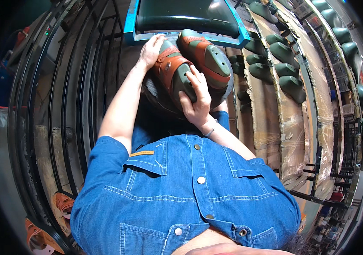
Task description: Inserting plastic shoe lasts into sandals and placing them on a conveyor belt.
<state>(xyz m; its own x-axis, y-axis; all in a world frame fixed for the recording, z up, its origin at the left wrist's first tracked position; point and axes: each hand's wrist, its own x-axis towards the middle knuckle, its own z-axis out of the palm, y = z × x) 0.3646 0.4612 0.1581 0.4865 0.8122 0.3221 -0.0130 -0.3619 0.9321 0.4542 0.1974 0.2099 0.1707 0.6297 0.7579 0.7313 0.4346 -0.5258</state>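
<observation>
Two reddish-brown sandals, each fitted on a dark green shoe last, lie side by side over my lap. The left sandal (164, 70) has a strap with a round metal buckle. At its toe end my left hand (149, 52) is closed around the side. My right hand (197, 100) grips the heel end, with the fingers over the top of the last and the thumb along its side. Beside it, the right sandal (195, 46) rests with no hand on it. Under both is a dark rounded pad (154, 91), mostly hidden by the sandals.
Straight ahead stands a dark conveyor belt (185, 15) in a blue frame (241, 36). On my right, cardboard-lined racks (266, 123) carry several green lasts (292, 87). Black metal rails (58, 85) run along my left, with more brown sandals (34, 236) low down there.
</observation>
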